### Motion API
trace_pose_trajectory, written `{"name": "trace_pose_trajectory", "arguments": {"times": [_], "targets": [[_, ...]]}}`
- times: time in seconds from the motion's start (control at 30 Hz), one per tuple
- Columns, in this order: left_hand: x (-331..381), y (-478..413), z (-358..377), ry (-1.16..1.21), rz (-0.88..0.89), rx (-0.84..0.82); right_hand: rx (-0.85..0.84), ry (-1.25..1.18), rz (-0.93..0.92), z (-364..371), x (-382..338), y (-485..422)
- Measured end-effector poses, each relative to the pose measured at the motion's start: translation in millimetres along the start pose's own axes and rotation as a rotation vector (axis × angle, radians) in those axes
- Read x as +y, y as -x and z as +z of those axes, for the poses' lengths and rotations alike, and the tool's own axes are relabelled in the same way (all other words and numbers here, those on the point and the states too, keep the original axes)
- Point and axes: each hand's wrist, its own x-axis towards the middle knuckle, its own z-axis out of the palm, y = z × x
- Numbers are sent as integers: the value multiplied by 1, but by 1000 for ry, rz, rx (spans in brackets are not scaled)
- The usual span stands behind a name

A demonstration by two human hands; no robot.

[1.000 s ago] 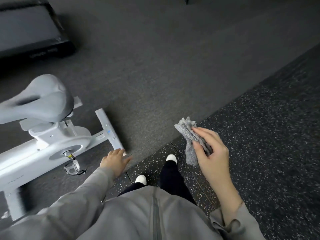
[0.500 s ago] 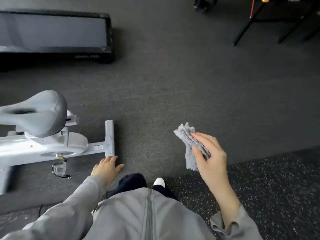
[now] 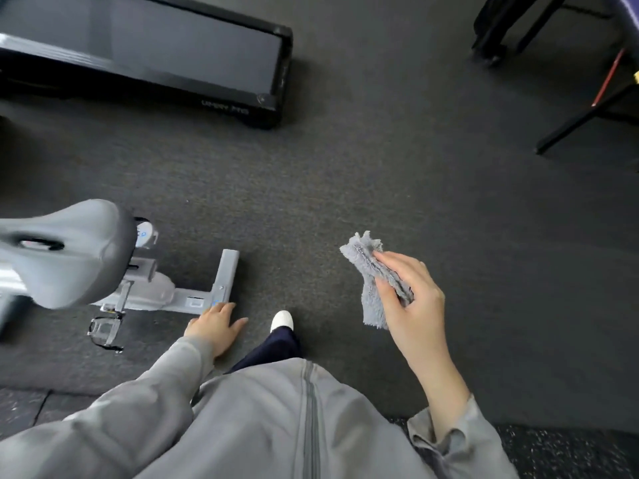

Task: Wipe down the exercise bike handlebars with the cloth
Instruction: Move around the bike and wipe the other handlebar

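A light grey exercise bike (image 3: 148,292) stands at the left, with its grey saddle (image 3: 69,250) nearest me and its rear floor bar (image 3: 226,278) pointing away. The handlebars are out of view past the left edge. My right hand (image 3: 411,299) is raised in front of me, shut on a crumpled grey fluffy cloth (image 3: 370,274). My left hand (image 3: 216,324) hangs low by the rear floor bar, fingers loosely apart, holding nothing.
A black treadmill (image 3: 207,60) lies across the top left. Black stand legs (image 3: 584,112) and a dark object (image 3: 494,32) are at the top right. A bike pedal (image 3: 103,331) sticks out low on the left. My white shoe (image 3: 281,321) steps on dark carpet.
I have stepped forward off the speckled rubber mat onto the carpet. The view swung right, showing more treadmill and the stand legs. Both hands keep their pose, cloth still held.
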Motion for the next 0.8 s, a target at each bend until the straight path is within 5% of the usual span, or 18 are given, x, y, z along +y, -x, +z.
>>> {"name": "trace_pose_trajectory", "arguments": {"times": [0.33,0.8], "targets": [[22,-80,-85,127,-93,63,-193,-90,-102,55,2,-158],[86,-177,-172,375,-454,134,-564,-176,-306,105,43,-403]]}}
